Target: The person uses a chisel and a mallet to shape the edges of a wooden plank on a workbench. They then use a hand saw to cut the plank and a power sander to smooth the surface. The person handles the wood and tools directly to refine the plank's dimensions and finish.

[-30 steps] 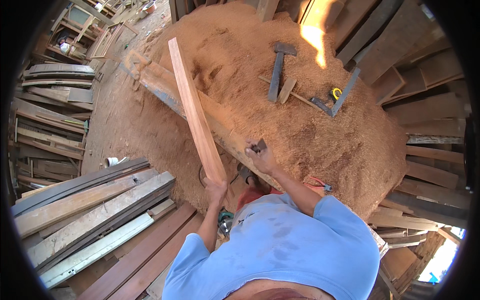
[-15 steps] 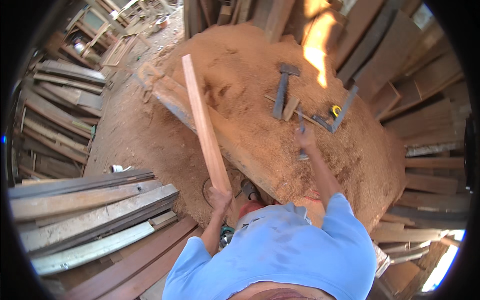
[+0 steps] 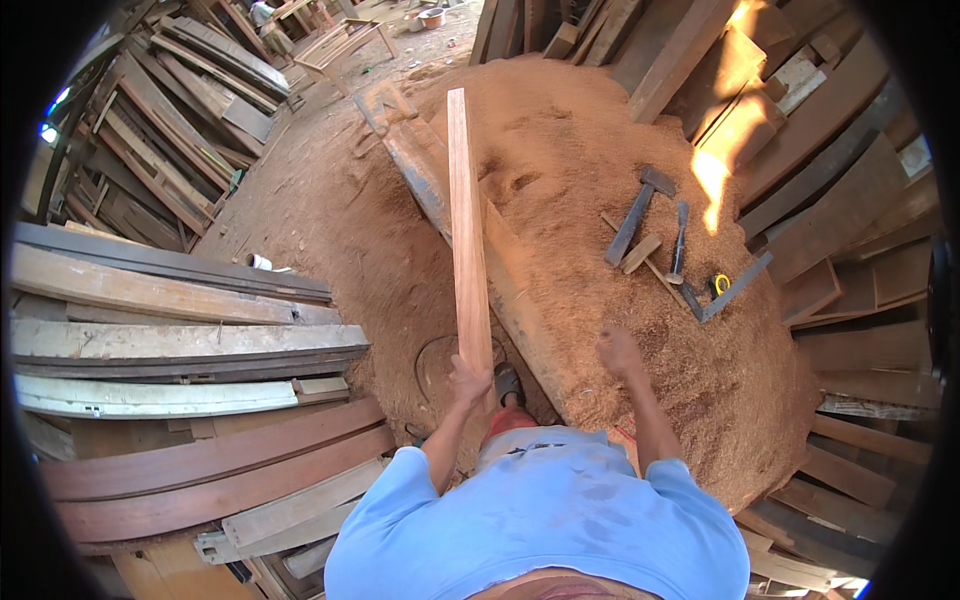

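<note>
One board [image 3: 465,200], and it's in the left hand [image 3: 468,382], fingers closed around its near end! Up it slants, away from the body, its far end above the dusty beam [image 3: 420,170]. Two hands in play: the left arm is bent, its fist low by the waist; the right hand [image 3: 620,352] reaches forward over the sawdust [image 3: 560,150], knuckles up, fingers curled, though whether they're pressed tight I cannot tell. One sandalled foot [image 3: 508,385] shows just beside the board's near end.

Out to the tools, and count them: one hammer [image 3: 632,225], one chisel [image 3: 680,245], one square [image 3: 738,287], one yellow tape measure [image 3: 719,286] in the square's corner, and one wooden block [image 3: 640,253] on a thin stick, all lying on the heap beyond the right hand. Left side, planks [image 3: 190,340] piled in layers; right side, more boards [image 3: 850,340] ringing the sawdust. Containers now: one white cup [image 3: 262,262] by the planks and, far off, one reddish bowl [image 3: 431,17], contents too small to make out.
</note>
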The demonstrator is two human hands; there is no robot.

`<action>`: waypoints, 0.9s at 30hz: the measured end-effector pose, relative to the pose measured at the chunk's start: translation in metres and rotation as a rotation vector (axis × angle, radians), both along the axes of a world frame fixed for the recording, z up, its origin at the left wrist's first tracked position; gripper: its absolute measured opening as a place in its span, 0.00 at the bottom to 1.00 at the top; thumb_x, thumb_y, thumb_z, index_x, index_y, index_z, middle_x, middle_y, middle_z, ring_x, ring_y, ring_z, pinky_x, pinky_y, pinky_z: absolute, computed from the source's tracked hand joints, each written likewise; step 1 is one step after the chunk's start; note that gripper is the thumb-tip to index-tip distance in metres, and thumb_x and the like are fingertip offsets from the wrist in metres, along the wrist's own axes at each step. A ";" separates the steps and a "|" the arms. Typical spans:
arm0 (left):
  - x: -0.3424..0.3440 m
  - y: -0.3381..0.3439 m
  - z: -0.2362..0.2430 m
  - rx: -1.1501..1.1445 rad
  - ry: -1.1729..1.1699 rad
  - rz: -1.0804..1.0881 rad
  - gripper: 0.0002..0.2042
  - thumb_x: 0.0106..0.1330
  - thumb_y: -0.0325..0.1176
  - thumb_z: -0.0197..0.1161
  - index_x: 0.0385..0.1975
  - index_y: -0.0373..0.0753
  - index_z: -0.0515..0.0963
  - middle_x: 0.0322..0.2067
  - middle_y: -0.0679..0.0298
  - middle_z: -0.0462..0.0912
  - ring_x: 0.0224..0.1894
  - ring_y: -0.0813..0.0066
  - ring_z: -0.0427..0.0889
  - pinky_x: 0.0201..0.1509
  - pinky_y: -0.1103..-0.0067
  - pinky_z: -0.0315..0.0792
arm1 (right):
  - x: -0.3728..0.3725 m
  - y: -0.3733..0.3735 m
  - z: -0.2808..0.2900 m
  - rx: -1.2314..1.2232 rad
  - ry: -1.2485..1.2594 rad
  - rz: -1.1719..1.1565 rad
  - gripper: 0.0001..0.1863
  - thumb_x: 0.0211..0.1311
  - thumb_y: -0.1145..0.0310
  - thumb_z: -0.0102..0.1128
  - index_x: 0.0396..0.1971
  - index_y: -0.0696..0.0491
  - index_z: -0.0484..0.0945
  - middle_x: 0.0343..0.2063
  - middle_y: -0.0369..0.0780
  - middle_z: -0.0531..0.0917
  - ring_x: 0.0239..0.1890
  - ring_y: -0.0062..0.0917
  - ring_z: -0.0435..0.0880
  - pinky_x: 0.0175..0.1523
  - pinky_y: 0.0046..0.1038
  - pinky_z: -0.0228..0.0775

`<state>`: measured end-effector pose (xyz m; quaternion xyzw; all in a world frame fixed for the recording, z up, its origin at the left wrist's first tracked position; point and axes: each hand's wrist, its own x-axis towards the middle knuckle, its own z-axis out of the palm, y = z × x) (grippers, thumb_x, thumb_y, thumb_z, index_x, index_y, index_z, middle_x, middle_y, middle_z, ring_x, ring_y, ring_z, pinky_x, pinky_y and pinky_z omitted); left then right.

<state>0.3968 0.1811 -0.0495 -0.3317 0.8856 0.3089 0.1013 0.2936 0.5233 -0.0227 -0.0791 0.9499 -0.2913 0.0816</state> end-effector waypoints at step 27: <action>0.036 0.027 -0.035 1.270 0.294 0.429 0.36 0.65 0.53 0.69 0.64 0.32 0.69 0.56 0.54 0.80 0.55 0.62 0.82 0.60 0.67 0.77 | 0.072 0.008 -0.041 0.063 -0.630 0.209 0.17 0.61 0.59 0.60 0.34 0.60 0.83 0.33 0.55 0.85 0.38 0.47 0.85 0.44 0.43 0.74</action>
